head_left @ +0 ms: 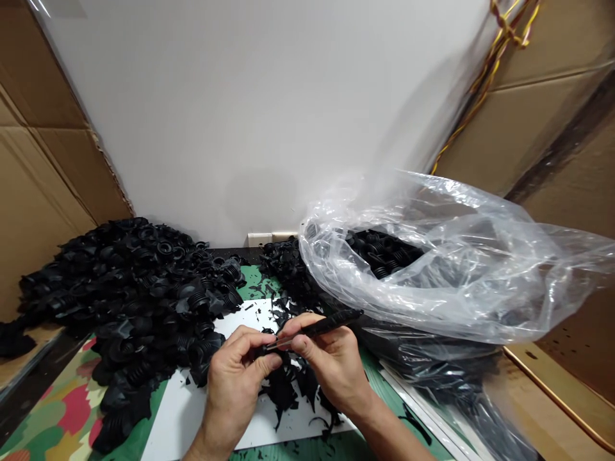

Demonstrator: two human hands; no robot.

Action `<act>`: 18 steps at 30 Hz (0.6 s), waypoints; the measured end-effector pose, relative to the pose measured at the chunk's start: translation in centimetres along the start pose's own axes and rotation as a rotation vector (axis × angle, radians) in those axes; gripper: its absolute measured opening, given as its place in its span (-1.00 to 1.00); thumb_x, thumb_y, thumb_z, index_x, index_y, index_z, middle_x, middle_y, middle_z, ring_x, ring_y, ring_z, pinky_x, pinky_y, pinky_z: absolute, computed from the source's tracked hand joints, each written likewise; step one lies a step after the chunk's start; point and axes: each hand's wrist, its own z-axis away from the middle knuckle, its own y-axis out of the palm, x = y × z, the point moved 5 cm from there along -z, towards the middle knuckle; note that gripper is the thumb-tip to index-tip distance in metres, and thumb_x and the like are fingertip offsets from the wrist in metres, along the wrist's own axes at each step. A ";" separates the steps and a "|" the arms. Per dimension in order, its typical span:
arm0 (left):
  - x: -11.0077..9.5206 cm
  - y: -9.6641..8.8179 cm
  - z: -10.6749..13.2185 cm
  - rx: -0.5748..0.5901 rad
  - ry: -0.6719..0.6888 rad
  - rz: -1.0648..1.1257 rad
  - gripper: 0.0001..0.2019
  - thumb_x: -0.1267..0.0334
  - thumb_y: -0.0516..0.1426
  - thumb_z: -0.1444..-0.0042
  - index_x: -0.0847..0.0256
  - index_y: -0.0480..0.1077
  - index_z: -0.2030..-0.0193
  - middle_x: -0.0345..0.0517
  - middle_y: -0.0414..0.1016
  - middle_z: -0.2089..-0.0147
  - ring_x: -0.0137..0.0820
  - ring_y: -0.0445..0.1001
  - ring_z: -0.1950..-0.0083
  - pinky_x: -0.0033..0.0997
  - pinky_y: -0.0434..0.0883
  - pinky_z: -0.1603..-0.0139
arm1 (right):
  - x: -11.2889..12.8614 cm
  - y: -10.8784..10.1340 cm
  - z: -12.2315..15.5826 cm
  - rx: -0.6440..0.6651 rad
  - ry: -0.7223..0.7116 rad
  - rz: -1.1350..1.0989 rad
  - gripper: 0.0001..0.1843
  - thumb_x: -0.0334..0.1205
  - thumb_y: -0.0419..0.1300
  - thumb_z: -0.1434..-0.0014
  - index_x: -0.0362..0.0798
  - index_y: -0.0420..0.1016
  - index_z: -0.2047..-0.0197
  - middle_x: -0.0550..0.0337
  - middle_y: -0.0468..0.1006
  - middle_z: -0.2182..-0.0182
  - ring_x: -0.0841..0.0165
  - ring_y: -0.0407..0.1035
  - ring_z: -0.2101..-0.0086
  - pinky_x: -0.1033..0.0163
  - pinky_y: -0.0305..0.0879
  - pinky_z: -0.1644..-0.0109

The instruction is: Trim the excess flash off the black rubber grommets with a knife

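Note:
Pinched between the thumb and fingers of my left hand (236, 379) is a small black ribbed rubber part, mostly covered by the fingertips. My right hand (336, 363) grips a slim black-handled trimming tool (339, 319) like a pen. Its thin metal end points left and meets the part at my left fingertips; its exact shape is hard to make out. Below both hands, black rubber scraps (282, 392) lie scattered over a white sheet (180, 416).
A large heap of black ribbed rubber parts (158, 282) rises at left. On the right, a clear plastic bag (451, 301) holds more black parts (384, 250). Cardboard walls (43, 147) flank the green work surface (254, 282); twisted yellow-brown wires (480, 83) hang at upper right.

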 end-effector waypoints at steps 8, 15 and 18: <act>0.1 0.2 0.2 0.027 0.002 -0.029 -0.93 0.30 0.30 0.21 0.14 0.58 0.48 -0.15 0.49 0.47 -0.35 0.42 0.40 -0.44 0.35 0.42 | 1.1 0.4 0.4 -0.006 -0.139 0.137 -0.86 -0.19 0.21 -0.15 -0.06 0.53 0.36 0.16 0.52 0.48 0.33 0.43 0.45 0.25 0.35 0.37; 0.0 0.6 0.5 0.041 0.003 -0.053 -0.95 0.32 0.28 0.23 0.14 0.58 0.52 -0.15 0.46 0.49 -0.34 0.40 0.41 -0.43 0.34 0.42 | 2.2 -2.7 -0.4 -0.297 -0.284 0.385 -0.90 -0.23 0.20 -0.16 -0.03 0.50 0.37 0.18 0.51 0.51 0.34 0.40 0.51 0.25 0.31 0.42; -0.1 0.6 0.3 0.021 -0.015 -0.035 -0.94 0.32 0.28 0.25 0.15 0.58 0.53 -0.16 0.45 0.51 -0.35 0.39 0.44 -0.43 0.33 0.45 | 0.9 -3.5 -1.0 -0.317 -0.150 0.268 -0.83 -0.13 0.20 -0.15 -0.05 0.48 0.36 0.20 0.51 0.52 0.35 0.41 0.53 0.25 0.33 0.41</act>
